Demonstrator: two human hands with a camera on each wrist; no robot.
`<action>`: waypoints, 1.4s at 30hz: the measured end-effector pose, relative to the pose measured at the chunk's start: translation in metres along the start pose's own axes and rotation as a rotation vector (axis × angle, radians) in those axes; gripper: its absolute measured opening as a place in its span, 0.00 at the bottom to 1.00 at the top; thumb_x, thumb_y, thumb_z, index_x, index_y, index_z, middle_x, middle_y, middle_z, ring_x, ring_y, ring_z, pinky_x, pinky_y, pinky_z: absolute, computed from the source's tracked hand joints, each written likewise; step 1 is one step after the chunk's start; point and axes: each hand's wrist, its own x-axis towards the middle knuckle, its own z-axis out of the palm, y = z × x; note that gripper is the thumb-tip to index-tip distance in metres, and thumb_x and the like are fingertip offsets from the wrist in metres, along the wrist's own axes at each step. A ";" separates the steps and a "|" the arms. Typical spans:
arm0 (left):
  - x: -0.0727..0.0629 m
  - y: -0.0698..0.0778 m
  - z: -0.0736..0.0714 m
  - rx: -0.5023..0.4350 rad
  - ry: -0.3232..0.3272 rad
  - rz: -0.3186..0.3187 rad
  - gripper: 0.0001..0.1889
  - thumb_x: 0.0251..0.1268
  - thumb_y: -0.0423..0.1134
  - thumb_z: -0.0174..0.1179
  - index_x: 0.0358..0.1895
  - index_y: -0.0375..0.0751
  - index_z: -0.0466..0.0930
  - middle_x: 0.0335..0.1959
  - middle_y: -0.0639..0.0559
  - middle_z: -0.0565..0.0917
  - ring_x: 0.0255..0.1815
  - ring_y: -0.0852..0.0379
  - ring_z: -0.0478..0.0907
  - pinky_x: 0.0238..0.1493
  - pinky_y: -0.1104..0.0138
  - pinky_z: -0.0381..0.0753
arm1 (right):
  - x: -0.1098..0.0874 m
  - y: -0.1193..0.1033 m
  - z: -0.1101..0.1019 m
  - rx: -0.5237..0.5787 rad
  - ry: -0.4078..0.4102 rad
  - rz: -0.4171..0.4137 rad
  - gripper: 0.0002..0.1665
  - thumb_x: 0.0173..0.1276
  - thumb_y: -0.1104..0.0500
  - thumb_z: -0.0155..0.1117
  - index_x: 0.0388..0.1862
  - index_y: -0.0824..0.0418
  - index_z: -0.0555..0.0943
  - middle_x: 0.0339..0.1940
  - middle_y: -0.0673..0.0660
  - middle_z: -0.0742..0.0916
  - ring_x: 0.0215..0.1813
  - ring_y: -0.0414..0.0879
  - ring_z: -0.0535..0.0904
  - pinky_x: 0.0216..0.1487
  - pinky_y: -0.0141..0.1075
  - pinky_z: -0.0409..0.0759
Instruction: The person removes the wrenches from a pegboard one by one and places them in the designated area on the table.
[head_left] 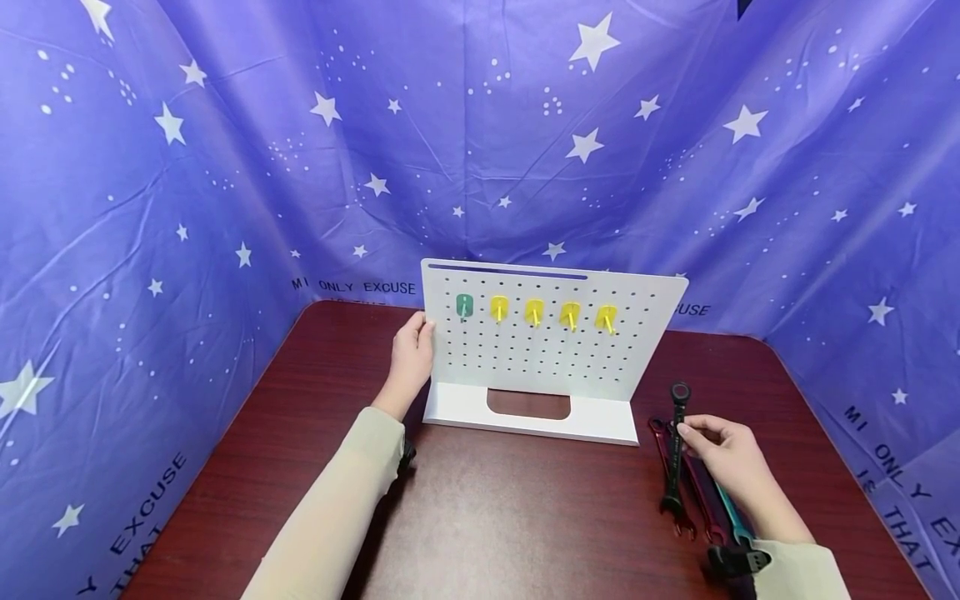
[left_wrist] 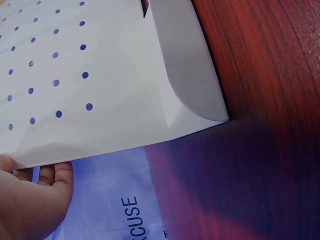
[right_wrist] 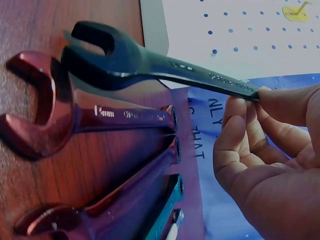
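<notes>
My right hand (head_left: 726,454) pinches a black combination wrench (head_left: 675,454) near its ring end, thumb against fingertips. In the right wrist view the open end of that wrench (right_wrist: 107,55) hangs over a red wrench (right_wrist: 90,112). Beside it on the table lie another dark red wrench (right_wrist: 135,182) and a teal wrench (right_wrist: 167,207). My left hand (head_left: 412,350) holds the left edge of a white pegboard (head_left: 547,362), thumb in front and fingers behind. One green hook (head_left: 464,306) and several yellow hooks (head_left: 534,312) sit in a row on the board, with nothing hanging on them.
The pegboard stands upright on its flat base (head_left: 457,404), which has a cut-out in the middle. Under everything is a dark red wooden table (head_left: 480,517). A blue curtain with white stars (head_left: 465,150) surrounds the table at the back and sides.
</notes>
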 end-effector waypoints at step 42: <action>0.000 -0.003 0.000 0.005 0.009 0.026 0.08 0.80 0.31 0.50 0.46 0.33 0.79 0.36 0.40 0.83 0.33 0.48 0.76 0.36 0.58 0.74 | -0.009 0.029 -0.039 0.010 -0.121 0.156 0.22 0.79 0.61 0.59 0.56 0.83 0.75 0.41 0.61 0.86 0.36 0.40 0.81 0.38 0.36 0.84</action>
